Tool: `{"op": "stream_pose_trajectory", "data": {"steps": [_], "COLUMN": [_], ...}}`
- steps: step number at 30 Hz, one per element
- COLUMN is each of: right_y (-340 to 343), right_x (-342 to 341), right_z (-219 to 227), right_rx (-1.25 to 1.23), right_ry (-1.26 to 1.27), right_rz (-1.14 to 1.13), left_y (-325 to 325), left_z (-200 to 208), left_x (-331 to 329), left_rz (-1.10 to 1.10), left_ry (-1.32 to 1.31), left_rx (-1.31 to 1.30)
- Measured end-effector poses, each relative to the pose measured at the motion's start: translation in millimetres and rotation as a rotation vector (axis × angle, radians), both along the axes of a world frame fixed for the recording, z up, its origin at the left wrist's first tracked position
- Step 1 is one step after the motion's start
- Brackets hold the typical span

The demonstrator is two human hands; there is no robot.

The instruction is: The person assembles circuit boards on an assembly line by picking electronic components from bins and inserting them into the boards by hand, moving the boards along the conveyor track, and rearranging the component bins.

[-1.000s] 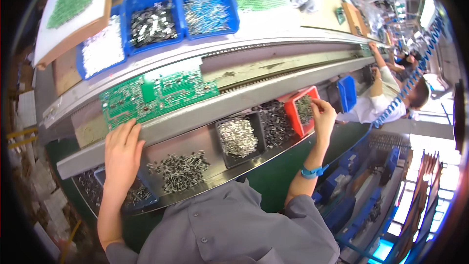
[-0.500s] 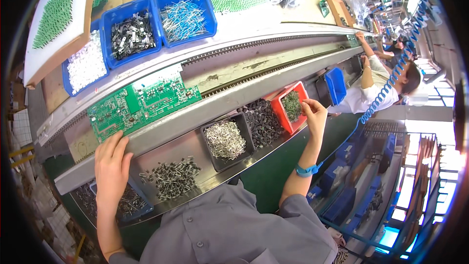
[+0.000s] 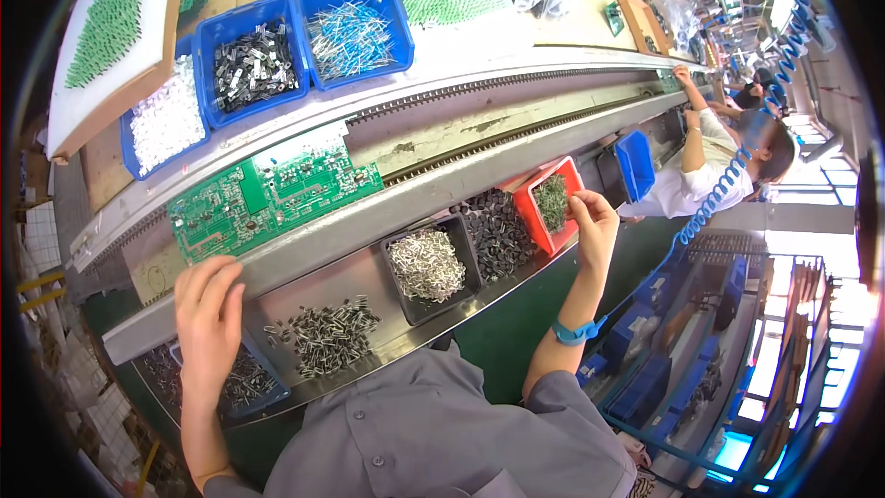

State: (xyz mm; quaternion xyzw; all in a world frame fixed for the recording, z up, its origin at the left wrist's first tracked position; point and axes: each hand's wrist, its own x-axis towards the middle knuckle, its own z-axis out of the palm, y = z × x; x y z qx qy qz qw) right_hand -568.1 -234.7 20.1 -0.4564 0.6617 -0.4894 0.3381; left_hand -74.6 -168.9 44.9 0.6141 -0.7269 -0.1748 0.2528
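Observation:
My left hand [image 3: 208, 318] lies over the near metal rail, just below the left end of a green circuit board [image 3: 277, 192]. Its fingers are lightly bent with the thumb apart, and nothing shows in them. At the right, my right hand [image 3: 595, 226] is at the edge of a red bin [image 3: 544, 238] of small greenish parts [image 3: 552, 202]. Thumb and forefinger are pinched together there; whatever may be between them is too small to make out. A blue wrist strap [image 3: 577, 333] circles my right wrist. The board lies between the two conveyor rails.
Along my side sit a black bin of silvery parts [image 3: 426, 265], black parts [image 3: 496, 235] and loose capacitors [image 3: 334, 337]. Beyond the conveyor stand blue bins of black parts [image 3: 253, 69], blue parts [image 3: 350, 41] and white parts [image 3: 166, 118]. A co-worker [image 3: 705, 161] works farther right.
My left fingers have drawn back slightly from the board's near edge onto the rail. My right hand stays pinched at the red bin, hardly moved.

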Motion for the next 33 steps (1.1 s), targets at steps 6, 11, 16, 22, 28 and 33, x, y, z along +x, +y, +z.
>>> {"op": "stream_pose_trajectory", "data": {"steps": [6, 11, 16, 22, 28, 33], "right_y": [8, 27, 47, 55, 62, 56], "right_x": [88, 171, 224, 246, 258, 254], "right_z": [11, 5, -1, 1, 10, 10], "right_rx": [-0.061, 0.081, 0.334, 0.483, 0.666, 0.706], "right_ry": [-0.560, -0.837, -1.174, -1.259, -1.431, -1.488], "right_rz": [0.201, 0.437, 0.521, 0.533, 0.395, 0.409], "left_y": [-9, -12, -13, -7, -1, 1], "left_z": [11, 6, 6, 5, -4, -2], "left_x": [-35, -68, -80, -68, -62, -53], "left_rz": [-0.078, -0.220, -0.341, -0.363, -0.382, -0.394], "left_ry": [0.443, 0.617, 0.355, 0.199, 0.051, 0.227], "left_rx": [0.125, 0.103, -0.316, -0.444, -0.659, -0.618]}}
